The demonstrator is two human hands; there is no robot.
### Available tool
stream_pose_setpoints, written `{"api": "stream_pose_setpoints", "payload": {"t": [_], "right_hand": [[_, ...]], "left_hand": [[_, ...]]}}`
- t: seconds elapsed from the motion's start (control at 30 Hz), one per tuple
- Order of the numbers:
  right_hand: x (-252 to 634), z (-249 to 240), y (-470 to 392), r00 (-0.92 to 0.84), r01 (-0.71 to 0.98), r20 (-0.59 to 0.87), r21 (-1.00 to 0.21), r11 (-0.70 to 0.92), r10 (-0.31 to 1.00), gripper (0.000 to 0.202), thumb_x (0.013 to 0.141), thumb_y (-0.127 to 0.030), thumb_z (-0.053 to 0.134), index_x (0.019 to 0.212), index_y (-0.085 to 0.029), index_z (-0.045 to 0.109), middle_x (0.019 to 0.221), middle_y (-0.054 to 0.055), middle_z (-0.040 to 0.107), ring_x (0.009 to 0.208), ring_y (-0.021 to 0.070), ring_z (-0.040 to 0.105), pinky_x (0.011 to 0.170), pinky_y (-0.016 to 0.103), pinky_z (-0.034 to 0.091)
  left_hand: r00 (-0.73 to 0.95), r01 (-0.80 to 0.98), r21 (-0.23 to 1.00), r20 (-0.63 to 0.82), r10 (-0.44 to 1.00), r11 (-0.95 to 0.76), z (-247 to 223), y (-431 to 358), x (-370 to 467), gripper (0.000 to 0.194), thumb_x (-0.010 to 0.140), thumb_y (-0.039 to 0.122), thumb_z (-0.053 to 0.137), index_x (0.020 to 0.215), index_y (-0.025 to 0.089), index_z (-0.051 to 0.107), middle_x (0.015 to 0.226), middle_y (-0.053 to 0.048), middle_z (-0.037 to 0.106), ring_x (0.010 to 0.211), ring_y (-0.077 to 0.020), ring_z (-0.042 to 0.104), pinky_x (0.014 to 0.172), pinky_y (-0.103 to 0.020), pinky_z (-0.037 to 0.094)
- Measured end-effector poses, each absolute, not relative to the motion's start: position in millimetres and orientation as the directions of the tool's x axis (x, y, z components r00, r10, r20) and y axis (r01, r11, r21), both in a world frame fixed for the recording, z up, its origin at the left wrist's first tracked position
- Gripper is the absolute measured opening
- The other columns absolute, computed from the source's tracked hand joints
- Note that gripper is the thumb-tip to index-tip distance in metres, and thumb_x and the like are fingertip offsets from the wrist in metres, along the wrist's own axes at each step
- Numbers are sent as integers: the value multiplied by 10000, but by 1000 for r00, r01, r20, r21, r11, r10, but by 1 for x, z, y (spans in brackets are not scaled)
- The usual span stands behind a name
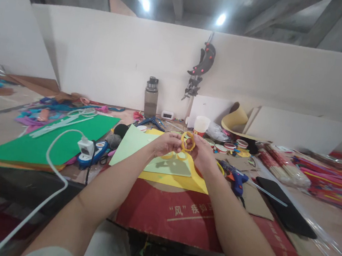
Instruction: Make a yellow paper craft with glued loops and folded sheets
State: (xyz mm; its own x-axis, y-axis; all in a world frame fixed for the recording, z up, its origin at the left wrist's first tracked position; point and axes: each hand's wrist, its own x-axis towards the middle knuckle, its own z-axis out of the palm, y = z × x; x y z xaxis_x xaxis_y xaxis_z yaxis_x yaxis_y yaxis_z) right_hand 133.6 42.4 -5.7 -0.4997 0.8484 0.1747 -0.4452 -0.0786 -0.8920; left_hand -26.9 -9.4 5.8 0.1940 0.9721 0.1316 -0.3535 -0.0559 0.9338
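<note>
A small yellow ring (182, 142) is held up between my two hands over the paper sheets; what it is made of I cannot tell. My left hand (168, 145) pinches its left side with the fingertips. On the opposite side, my right hand (202, 152) grips the edge, its fingers partly hidden behind the ring. Below lies a light green sheet (136, 150), with yellow curved pieces (167, 157) showing near the hands. A yellow sheet (170, 180) sits under it, on a red board (153, 214) with printed characters.
To the right are a blue glue gun (238, 181), a black flat object (286, 206) and bundles of pipe cleaners (334, 183). A power strip (93, 155) with a white cable and green sheets (62, 139) lie left. Behind stand a bottle (151, 100) and a paper cup (201, 125).
</note>
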Motion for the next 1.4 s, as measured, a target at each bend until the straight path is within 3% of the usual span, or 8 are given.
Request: {"api": "stream_pose_setpoints", "payload": {"t": [0.17,0.3,0.47,0.63,0.77,1.0,1.13,1.4], "right_hand": [[132,-6,42,-485,-461,150,-881,-106,862,393,726,-493,737,1028,-273,615,847,-20,649,666,102,573,611,241,517],[132,-6,38,-384,-329,301,-928,175,873,403,719,-377,726,1107,-338,624,1103,-12,591,806,108,565,676,254,529],[132,-6,35,-368,-94,503,-857,507,782,165,714,-324,730,864,-258,711,1143,31,584,836,130,538,678,265,502],[129,-11,40,-361,-224,349,-933,283,865,208,712,-398,734,755,-226,625,713,-20,586,661,116,532,633,268,504],[131,-12,44,-381,-428,245,-901,64,891,329,676,-460,793,782,-222,591,668,-36,584,606,91,525,598,238,510],[136,-10,50,-380,-543,111,-830,-124,918,305,645,-346,846,788,-227,604,692,-26,628,583,87,555,585,224,545],[135,-6,47,-397,-524,163,-848,-77,903,299,662,-374,830,786,-236,596,688,-27,616,594,102,564,596,248,545],[134,3,33,-425,-456,266,-889,49,865,318,635,-422,825,775,-226,618,657,-50,544,579,75,468,529,213,401]], "left_hand": [[13,-557,818,178,984,-141,8,-6,-33,247,706,213,798,848,91,637,681,-1,634,519,-41,563,531,-156,463],[-38,-629,767,134,990,-128,9,-4,-34,191,768,190,757,862,98,618,693,11,626,515,-33,553,510,-149,461],[-113,-627,762,116,987,-162,5,-2,-24,189,783,204,752,797,110,589,617,34,580,497,-30,535,501,-139,448],[-203,-475,863,87,975,-175,-1,2,-19,302,803,390,731,834,112,616,713,-23,650,506,-45,533,503,-172,429],[-388,-121,943,242,889,-310,-7,5,-24,295,803,408,705,786,127,618,685,-13,630,489,-39,452,475,-179,328],[-111,311,848,481,869,-430,-2,-4,-21,216,767,309,695,929,166,710,945,-43,680,699,-96,545,635,-209,406],[-45,345,826,490,871,-446,-6,-2,-18,214,755,327,706,906,175,708,968,-33,683,681,-97,535,645,-218,412],[1,121,887,449,894,-446,-11,2,-20,235,746,349,714,871,157,659,776,-6,632,690,-104,578,672,-227,444]]}}
